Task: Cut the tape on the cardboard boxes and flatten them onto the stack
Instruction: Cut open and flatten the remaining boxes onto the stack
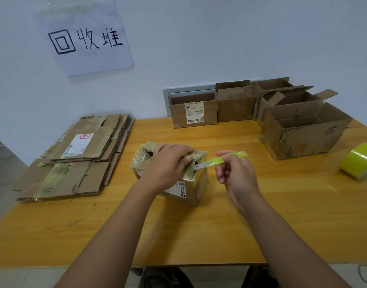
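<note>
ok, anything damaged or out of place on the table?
Mostly wear. The box under the left hand has torn, crumpled tape on top. The big open box at right is scuffed and gouged. The flattened stack overhangs the table edge.

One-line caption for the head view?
Left hand steadies taped box; right hand holds yellow-green knife at its top.

Taped brown box point(191, 183) mid-table, top partly torn; flattened stack point(74, 159) at left edge
</note>
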### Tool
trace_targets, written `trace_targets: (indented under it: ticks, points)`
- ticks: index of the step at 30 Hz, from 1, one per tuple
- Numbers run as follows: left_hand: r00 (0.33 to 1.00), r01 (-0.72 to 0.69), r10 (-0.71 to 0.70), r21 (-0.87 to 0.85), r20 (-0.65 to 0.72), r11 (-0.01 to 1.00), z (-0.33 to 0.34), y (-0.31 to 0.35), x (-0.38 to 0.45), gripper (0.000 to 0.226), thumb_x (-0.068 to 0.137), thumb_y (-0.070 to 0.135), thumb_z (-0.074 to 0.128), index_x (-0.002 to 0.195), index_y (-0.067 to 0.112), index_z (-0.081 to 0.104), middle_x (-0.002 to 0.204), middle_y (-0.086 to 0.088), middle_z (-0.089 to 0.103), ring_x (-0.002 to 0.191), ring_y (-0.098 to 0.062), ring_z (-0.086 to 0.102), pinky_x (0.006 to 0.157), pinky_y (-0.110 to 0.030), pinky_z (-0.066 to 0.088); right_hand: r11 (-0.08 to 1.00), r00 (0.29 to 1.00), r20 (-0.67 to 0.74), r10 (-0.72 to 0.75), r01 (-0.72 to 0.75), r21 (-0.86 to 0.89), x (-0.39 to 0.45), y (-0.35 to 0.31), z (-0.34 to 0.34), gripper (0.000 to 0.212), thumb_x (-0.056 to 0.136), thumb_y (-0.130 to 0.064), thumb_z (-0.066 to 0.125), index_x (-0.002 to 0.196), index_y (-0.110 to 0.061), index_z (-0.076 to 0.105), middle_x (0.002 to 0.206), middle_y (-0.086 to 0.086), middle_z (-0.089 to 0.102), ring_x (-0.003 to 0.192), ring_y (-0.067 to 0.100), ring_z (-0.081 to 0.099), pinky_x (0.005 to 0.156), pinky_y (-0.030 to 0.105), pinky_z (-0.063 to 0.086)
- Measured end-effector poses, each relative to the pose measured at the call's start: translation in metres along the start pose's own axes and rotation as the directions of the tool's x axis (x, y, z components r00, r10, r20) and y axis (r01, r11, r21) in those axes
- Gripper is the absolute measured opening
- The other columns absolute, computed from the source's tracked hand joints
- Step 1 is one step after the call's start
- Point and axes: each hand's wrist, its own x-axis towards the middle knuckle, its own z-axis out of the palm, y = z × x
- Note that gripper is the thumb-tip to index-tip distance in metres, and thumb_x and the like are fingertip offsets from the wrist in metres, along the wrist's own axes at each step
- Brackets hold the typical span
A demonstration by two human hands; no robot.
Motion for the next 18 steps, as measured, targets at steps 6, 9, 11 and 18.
trace_targets:
  ticks: [6, 9, 11, 18]
  points:
    - [1.000, 0.016, -0.015, 0.015, -0.015, 1.000, 0.001, 0.001, -0.004, 0.030, 0.103, 0.031, 0.044, 0.131, 0.033, 0.056, 0.132, 0.014, 0.058, 0.130, -0.008, 0.042, 0.119, -0.039, 0.005, 0.995, 0.997, -0.009, 0.078, -0.078, -0.056, 0.020, 0.002, 0.005, 0.018, 0.095, -0.010, 0.041, 0.095, -0.007, 0.059, 0.047, -0.002, 0.043, 0.042, 0.012, 0.033, 0.043, 0.025, 0.029]
    - [1.000, 0.013, -0.013, 0.012, -0.019, 1.000, 0.000, 0.000, -0.006, 0.031, 0.103, 0.033, 0.044, 0.132, 0.034, 0.056, 0.134, 0.015, 0.057, 0.130, -0.007, 0.041, 0.118, -0.036, 0.005, 0.991, 0.996, 0.040, 0.081, -0.075, -0.115, 0.025, 0.001, 0.007, 0.019, 0.096, -0.011, 0.040, 0.096, -0.008, 0.059, 0.047, -0.002, 0.042, 0.043, 0.012, 0.033, 0.044, 0.026, 0.028]
    - [1.000, 0.012, -0.012, 0.012, -0.015, 1.000, 0.000, 0.000, -0.007, 0.031, 0.103, 0.034, 0.044, 0.132, 0.034, 0.055, 0.135, 0.016, 0.056, 0.131, -0.007, 0.041, 0.117, -0.036, 0.006, 0.986, 0.995, 0.057, 0.077, -0.068, -0.151, 0.030, -0.001, 0.007, 0.019, 0.097, -0.012, 0.040, 0.097, -0.009, 0.058, 0.048, -0.003, 0.042, 0.044, 0.012, 0.034, 0.045, 0.026, 0.028]
    - [0.998, 0.058, -0.058, 0.005, 0.008, 0.998, -0.001, 0.004, -0.001, 0.035, 0.105, 0.042, 0.033, 0.128, 0.035, 0.058, 0.130, 0.015, 0.060, 0.128, -0.008, 0.043, 0.117, -0.042, 0.013, 0.991, 0.971, -0.236, 0.049, -0.076, -0.109, 0.067, -0.016, 0.004, 0.016, 0.098, -0.017, 0.045, 0.089, -0.012, 0.058, 0.053, -0.002, 0.044, 0.047, 0.010, 0.036, 0.047, 0.027, 0.029]
